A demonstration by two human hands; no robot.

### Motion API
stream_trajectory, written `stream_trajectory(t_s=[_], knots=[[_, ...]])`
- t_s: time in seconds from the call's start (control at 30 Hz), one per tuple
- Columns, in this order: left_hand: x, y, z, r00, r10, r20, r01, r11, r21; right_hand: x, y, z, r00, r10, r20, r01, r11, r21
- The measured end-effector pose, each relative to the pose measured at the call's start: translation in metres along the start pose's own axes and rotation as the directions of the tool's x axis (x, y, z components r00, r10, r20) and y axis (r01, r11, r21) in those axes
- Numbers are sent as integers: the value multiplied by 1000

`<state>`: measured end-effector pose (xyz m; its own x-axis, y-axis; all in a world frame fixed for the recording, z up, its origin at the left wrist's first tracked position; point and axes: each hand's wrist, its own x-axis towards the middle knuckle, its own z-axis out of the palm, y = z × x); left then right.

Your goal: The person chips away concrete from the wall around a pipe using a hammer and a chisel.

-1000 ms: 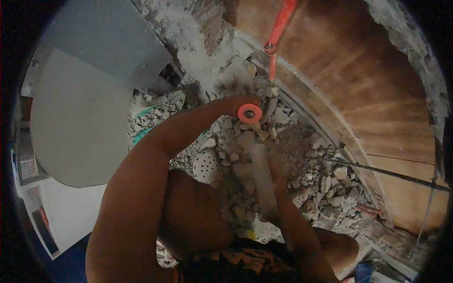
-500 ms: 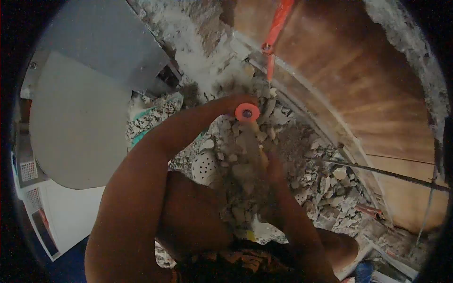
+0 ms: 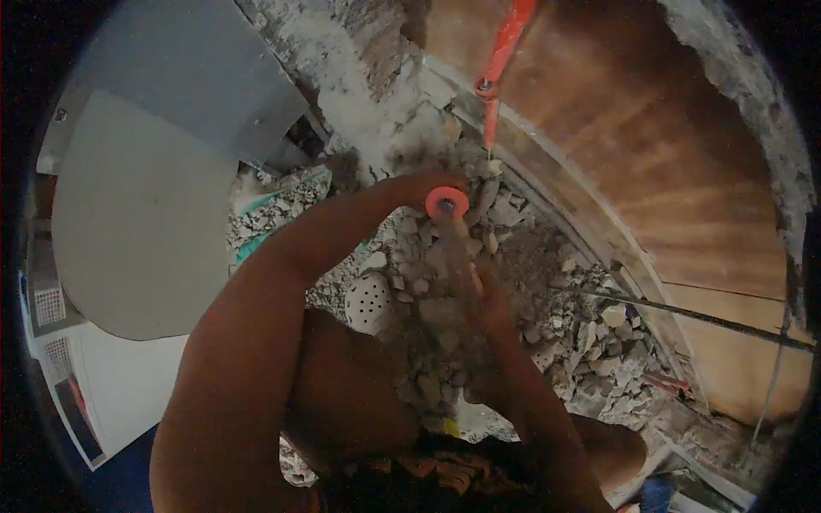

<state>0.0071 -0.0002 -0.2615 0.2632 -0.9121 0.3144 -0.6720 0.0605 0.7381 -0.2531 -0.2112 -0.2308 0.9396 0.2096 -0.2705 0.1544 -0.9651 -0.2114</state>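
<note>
My left hand (image 3: 434,185) is closed round a chisel just under its round red guard (image 3: 446,203); the metal end shows in the guard's centre, and the shaft and most fingers are hidden. A grey hammer (image 3: 460,261), smeared by motion, reaches up to the guard's lower edge. My right hand (image 3: 494,306) is beside it, wrapped round its handle, with the fingers partly blurred. Broken rubble (image 3: 436,312) lies beneath both hands. A white perforated shoe (image 3: 369,303) rests on the debris to the left of the hammer.
A red cord-like piece (image 3: 505,47) hangs at the top, ending in a thin tip. Curved brown wood panelling (image 3: 616,145) fills the right side, crossed low down by a dark rod (image 3: 710,316). Grey boards (image 3: 145,214) stand at left. More rubble (image 3: 603,342) lies at lower right.
The hammer has swung from below the red guard up to its edge, and my right hand has shifted slightly up and left. My left hand has barely moved.
</note>
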Motion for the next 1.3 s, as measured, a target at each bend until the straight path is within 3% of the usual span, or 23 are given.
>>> stream_trajectory(t_s=[0.03, 0.1, 0.13, 0.17, 0.2, 0.23, 0.27, 0.4, 0.47, 0.5, 0.57, 0.6, 0.63, 0.73, 0.77, 0.83, 0.93, 1.03, 1.07, 1.13, 1.2, 1.23, 1.3], knots=[[-5, -8, 9, 1000, 15, -10, -15, 999, 52, 7, -3, -1, 992, 127, 9, -124, 945, 304], [0, -54, 4, 999, 37, -20, -33, 989, 147, 10, -10, 4, 966, 202, -158, -119, 899, 422], [7, -83, 29, 937, 348, 18, -325, 892, -314, 0, -14, 15, 910, 235, -340, -77, 905, 418], [11, -80, 30, 870, 492, -34, -435, 734, -522, -5, -19, 19, 808, 259, -528, -24, 912, 410], [15, -75, 31, 779, 622, -85, -491, 520, -698, -2, -19, 10, 851, 271, -449, -43, 889, 455], [6, -28, -2, 935, 355, 1, -329, 869, -368, -2, -24, -27, 965, 256, 51, -236, 773, 589], [-5, -2, -5, 998, 35, -50, -35, 999, -2, -8, -23, -23, 964, 259, 66, -247, 769, 590], [-15, -49, 20, 990, -127, 55, 138, 952, -274, -20, -11, 9, 960, 267, 81, -144, 224, 964], [-6, -28, 8, 987, -160, -8, 160, 986, -40, -9, -1, 21, 959, 271, 81, -100, 59, 993], [-9, -26, 12, 988, -155, -5, 154, 987, -41, 12, 10, 24, 969, 208, -136, -3, 558, 830], [-13, -37, 10, 999, -28, -43, 35, 985, 171, 34, 20, 46, 946, 50, -319, 96, 900, 426], [-4, -64, -5, 999, -21, -50, 31, 979, 200, 43, 22, 65, 944, 58, -325, 79, 916, 394], [-4, -91, 10, 988, 131, 84, -109, 968, -227, 20, 16, 86, 958, 89, -274, 23, 925, 380], [-13, -94, 6, 938, 172, 301, -87, 957, -277, 15, 3, 72, 946, 139, -294, 6, 896, 443], [-21, -70, 10, 984, -19, 177, 37, 994, -99, 20, 2, 65, 939, 148, -312, 12, 888, 460], [-24, -46, 11, 984, -174, 28, 172, 984, 49, 20, 8, 49, 988, 127, -90, -60, 844, 532], [-30, -54, 16, 968, -248, 37, 251, 952, -174, 10, -16, -29, 964, 240, 110, -253, 723, 643], [-29, -74, 36, 973, -227, -41, 209, 943, -260, 11, -9, 18, 948, 307, -80, -170, 704, 690], [-17, -35, 32, 894, -324, -310, 253, 935, -248, 11, -12, 18, 943, 324, -79, -180, 695, 696], [-8, -16, 31, 741, -392, -545, 297, 920, -257, 10, -13, 16, 889, 449, -93, -233, 616, 752], [-8, -22, 28, 490, -299, -819, 397, 913, -95, 12, -2, 19, 848, 524, -83, -271, 563, 781], [-8, -22, 29, 493, -302, -816, 396, 913, -98, 12, 5, 18, 838, 541, -79, -280, 549, 787], [-3, -19, 23, 467, -303, -831, 589, 807, 37, 12, 14, 5, 831, 551, -78, -232, 469, 852]])
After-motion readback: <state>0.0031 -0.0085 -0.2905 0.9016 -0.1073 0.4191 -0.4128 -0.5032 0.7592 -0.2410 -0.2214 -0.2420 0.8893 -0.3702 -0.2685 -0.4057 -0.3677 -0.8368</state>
